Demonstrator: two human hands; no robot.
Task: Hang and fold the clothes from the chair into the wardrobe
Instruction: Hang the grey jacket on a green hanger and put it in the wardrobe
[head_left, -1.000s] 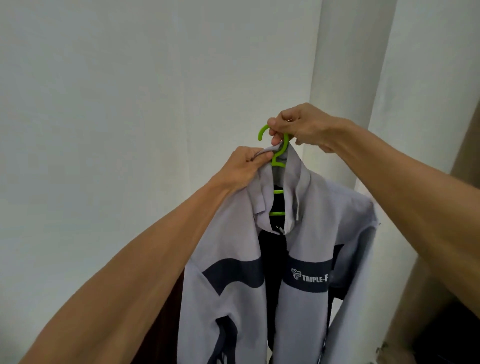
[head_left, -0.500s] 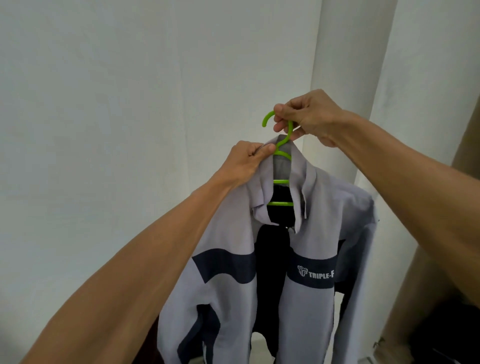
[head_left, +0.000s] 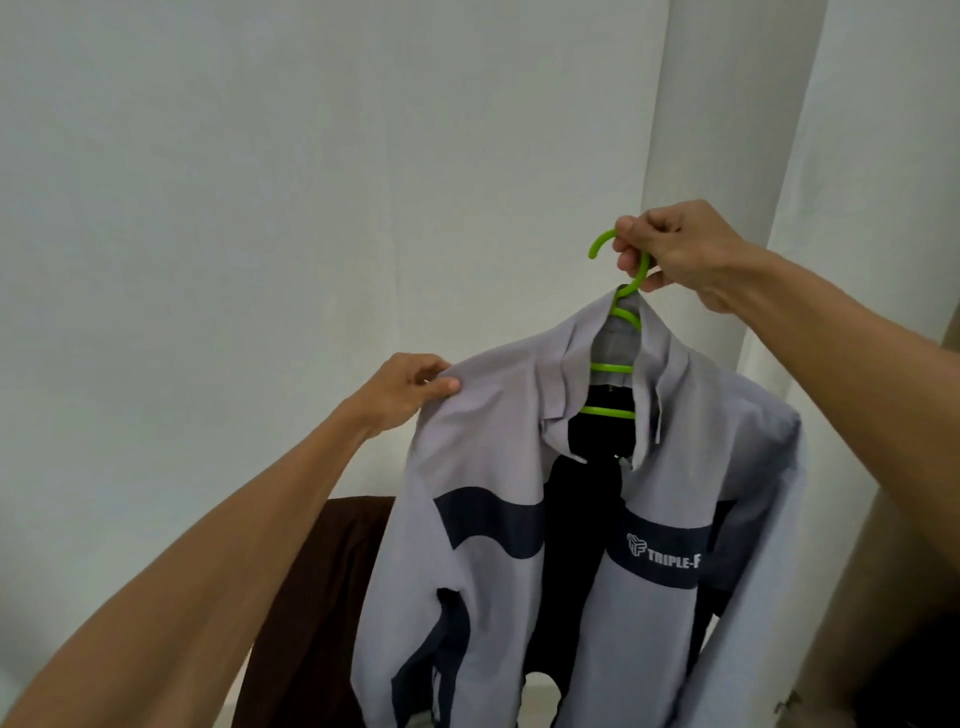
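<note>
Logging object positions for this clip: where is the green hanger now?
Head view, right of centre: the green hanger sits inside the collar of the grey jacket, its hook gripped by the right hand.

carrier: green hanger (head_left: 613, 368) | on it: grey jacket (head_left: 488, 447), front open | brown cloth (head_left: 332, 597): support hidden

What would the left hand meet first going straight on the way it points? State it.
The jacket: the left hand pinches its shoulder and points up-right, so it would push into that cloth, then probably head toward the hanger; depth is unclear.
</note>
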